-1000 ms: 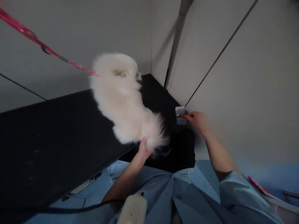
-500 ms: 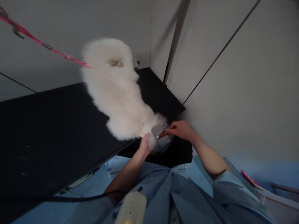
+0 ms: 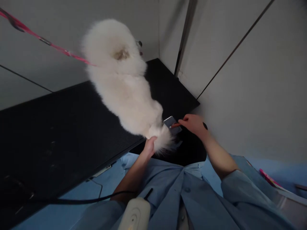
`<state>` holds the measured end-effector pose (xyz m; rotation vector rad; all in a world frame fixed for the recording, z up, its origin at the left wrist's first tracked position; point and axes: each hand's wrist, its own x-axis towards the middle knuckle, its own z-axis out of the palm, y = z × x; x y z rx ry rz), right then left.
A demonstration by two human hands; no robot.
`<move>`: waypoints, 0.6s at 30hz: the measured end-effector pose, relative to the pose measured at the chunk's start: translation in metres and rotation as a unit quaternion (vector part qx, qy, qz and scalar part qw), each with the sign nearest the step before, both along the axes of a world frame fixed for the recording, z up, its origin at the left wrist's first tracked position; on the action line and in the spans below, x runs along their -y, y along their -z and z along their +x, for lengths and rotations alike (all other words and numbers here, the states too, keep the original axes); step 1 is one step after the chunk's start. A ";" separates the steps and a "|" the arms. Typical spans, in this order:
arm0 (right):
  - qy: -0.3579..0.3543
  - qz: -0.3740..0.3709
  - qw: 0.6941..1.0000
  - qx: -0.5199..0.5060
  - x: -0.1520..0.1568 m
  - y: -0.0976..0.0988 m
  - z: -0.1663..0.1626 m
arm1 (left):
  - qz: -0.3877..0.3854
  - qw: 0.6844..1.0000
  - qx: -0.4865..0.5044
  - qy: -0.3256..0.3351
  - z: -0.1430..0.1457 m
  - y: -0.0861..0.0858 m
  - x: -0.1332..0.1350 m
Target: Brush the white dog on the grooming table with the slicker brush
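**White dog [image 3: 127, 102] held by the rear as brush [image 3: 175, 125] comes alongside its fur**

Pale gray walls [image 3: 251, 80] meet in a corner behind a long black table [image 3: 59, 134], which runs from the left edge of the view to a point near the right-hand wall. At its near side is a person in a blue garment [image 3: 165, 188], sleeves ending above the forearms. The fluffy dog is on the table, its head toward the far side and its muzzle to the right, its rear by the near edge, close to the person.

A pink leash [image 3: 55, 47] slants from the dog's neck to the upper left, a metal fitting along it. A black cable [image 3: 79, 201] crosses the lower left, near a whitish device [image 3: 136, 210] at the bottom of the view.

The left hand [image 3: 150, 147] grasps the base of a tuft [image 3: 163, 140] of long white fur at the dog's rear, thumb uppermost; whether it is tail or leg is hard to tell. The right hand [image 3: 194, 124] grips the brush by its orange-brown handle. The flat gray brush head [image 3: 170, 122] is just beside the tuft; whether bristles touch fur cannot be told.
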<state>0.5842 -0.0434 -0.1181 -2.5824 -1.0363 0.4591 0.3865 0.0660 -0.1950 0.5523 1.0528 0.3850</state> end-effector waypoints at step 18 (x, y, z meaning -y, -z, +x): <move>0.104 0.012 0.995 -0.001 -0.001 0.030 0.021 | 0.024 0.999 -0.034 -0.011 -0.001 0.008 -0.002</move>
